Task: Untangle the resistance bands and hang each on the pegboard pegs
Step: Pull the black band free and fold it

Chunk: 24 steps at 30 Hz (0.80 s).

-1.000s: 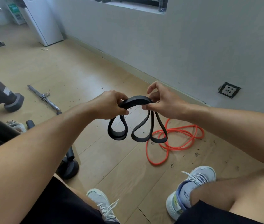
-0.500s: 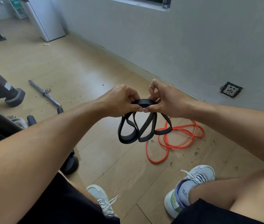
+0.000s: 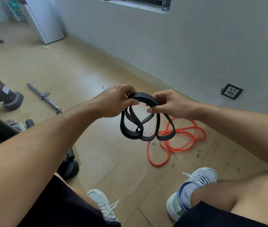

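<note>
Head view: left hand (image 3: pixel 113 102) and right hand (image 3: pixel 173 104) each pinch the black band (image 3: pixel 144 99) at its top, now pulled further apart than half a second ago. Hanging loops stay crossed, so untangling continues; orange band (image 3: pixel 184 138) lies on the floor (image 3: pixel 74 66) below.

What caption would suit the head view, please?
Both hands grip a looped black band above an orange band on the floor.

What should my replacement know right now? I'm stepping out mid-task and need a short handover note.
Left hand: grips the wide flat black rubber band at its top.
Right hand: pinches the same band beside it.
The black band's loops hang twisted between the hands.
Thin orange rubber band: lies coiled on the wooden floor, untouched.
Done: nothing hung.
Left: untwist the black band, sort the orange one, hang both; no pegboard in view.
</note>
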{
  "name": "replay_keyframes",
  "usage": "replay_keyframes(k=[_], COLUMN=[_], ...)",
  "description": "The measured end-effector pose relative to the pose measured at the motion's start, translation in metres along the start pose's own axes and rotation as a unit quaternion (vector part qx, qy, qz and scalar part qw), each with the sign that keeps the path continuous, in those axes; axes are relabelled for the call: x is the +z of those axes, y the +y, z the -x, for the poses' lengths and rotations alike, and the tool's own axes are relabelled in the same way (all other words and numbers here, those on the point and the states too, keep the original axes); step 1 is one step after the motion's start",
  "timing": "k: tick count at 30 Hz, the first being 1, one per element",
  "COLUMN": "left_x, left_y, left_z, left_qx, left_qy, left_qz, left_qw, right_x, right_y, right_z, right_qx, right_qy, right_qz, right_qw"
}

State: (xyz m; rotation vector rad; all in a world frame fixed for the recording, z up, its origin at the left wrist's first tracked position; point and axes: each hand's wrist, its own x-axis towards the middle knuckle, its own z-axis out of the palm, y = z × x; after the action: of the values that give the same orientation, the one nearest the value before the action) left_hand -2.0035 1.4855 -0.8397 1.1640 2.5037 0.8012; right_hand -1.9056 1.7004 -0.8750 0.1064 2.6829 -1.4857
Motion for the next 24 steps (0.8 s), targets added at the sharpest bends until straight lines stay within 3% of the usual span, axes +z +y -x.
replay_keyframes(k=[15, 24], left_x=[0.002, 0.013], left_y=[-0.001, 0.004], left_z=[-0.001, -0.001], left_qx=[-0.013, -0.008], left_qy=[-0.011, -0.019], left_qz=[0.031, -0.01], left_qw=[0.999, 1.0], right_x=[0.005, 0.009], right_y=[0.007, 0.0], right_z=[-0.004, -0.005], right_qx=[-0.02, -0.038], right_qy=[0.018, -0.002], right_qz=[-0.009, 0.019], right_qw=[1.0, 0.999])
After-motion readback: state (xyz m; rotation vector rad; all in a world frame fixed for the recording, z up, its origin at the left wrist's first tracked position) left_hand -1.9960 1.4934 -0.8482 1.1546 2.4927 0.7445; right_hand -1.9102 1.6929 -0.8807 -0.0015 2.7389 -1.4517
